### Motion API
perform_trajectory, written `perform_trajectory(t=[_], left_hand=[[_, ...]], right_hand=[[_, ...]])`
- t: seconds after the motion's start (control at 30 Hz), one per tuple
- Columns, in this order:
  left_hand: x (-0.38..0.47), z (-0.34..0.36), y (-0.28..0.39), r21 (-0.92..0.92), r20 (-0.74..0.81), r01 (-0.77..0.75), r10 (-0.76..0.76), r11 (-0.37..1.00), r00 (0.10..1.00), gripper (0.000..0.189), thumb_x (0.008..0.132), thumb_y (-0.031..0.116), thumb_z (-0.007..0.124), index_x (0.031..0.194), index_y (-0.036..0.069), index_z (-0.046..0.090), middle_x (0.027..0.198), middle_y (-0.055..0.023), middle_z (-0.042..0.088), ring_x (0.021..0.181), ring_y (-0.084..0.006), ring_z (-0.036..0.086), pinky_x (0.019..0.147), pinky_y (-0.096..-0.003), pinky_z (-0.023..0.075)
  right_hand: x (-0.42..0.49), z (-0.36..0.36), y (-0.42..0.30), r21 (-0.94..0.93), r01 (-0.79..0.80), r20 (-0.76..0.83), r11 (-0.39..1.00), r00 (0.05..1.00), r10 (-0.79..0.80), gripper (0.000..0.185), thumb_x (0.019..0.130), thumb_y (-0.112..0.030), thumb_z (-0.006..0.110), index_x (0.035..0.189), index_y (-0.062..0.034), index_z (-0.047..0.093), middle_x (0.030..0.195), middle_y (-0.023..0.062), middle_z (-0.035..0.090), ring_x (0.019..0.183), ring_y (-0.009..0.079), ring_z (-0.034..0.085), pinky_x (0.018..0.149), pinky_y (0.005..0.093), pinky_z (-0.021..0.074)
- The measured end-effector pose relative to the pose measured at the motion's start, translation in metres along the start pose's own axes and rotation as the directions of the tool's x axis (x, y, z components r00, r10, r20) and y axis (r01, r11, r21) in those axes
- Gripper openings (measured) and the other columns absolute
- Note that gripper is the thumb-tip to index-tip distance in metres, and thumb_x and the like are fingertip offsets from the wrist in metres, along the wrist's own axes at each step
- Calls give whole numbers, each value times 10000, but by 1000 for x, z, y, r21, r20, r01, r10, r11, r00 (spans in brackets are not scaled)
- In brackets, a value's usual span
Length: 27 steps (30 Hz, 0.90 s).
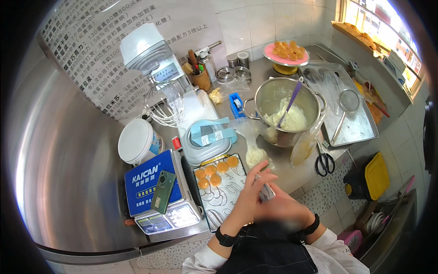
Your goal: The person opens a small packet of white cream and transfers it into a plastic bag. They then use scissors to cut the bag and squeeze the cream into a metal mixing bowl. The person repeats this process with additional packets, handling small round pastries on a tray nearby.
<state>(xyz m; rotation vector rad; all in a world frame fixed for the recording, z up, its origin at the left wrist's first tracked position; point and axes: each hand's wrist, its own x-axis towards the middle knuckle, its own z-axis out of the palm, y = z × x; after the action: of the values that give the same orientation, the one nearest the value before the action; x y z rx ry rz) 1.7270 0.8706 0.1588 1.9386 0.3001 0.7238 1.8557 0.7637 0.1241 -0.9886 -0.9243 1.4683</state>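
Before my body, my left hand (255, 193) and my right hand (285, 209) come close together around a small white printed packet (267, 192). The packet rests in my right hand, whose fingers are mostly hidden. My left fingers reach over the packet's far end; their grip on it is unclear. Just beyond my fingertips lies a clear piping bag (256, 157) with pale cream in it. On my left is a patterned tray (224, 195) with several round golden pastry shells (210, 169) at its far end.
A steel pot (251, 104) holds cream (294, 120) and a purple spatula (291, 99). Black-handled scissors (324, 163) lie by the right edge. At left are a scale (171, 219) with a phone (163, 191) on top and a stand mixer (147, 48). A sieve (349, 101) lies on a metal tray (362, 126).
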Motion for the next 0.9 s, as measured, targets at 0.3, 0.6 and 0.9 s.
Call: perform_trajectory(t=[0.3,0.6,0.9], left_hand=[[12,-9,-13,-131,173,91,-68,987,983,749,794,136,716,1445,134,345,1554,-164,158,1408,-348,268,1100,-465,301],[119,-65,-139,157,-185,191,-161,969,969,782,822,128,685,1480,80,266,1473,-178,319,1039,-256,582,796,-296,508],[126,-40,-152,404,-158,238,-189,883,969,289,777,74,674,1054,51,596,649,-74,522,632,-230,556,603,-354,457]], right_hand=[[-8,-11,1,-40,-18,-89,999,996,15,852,740,-163,820,1393,-13,294,1172,75,506,1070,149,506,939,311,435],[-22,-31,21,-96,57,-354,994,931,-88,824,701,-74,828,1346,-50,316,982,20,513,912,126,529,841,298,470],[-44,-35,24,-240,63,-506,969,843,-181,764,693,-48,815,1299,-55,350,957,20,526,872,113,532,796,289,477]])
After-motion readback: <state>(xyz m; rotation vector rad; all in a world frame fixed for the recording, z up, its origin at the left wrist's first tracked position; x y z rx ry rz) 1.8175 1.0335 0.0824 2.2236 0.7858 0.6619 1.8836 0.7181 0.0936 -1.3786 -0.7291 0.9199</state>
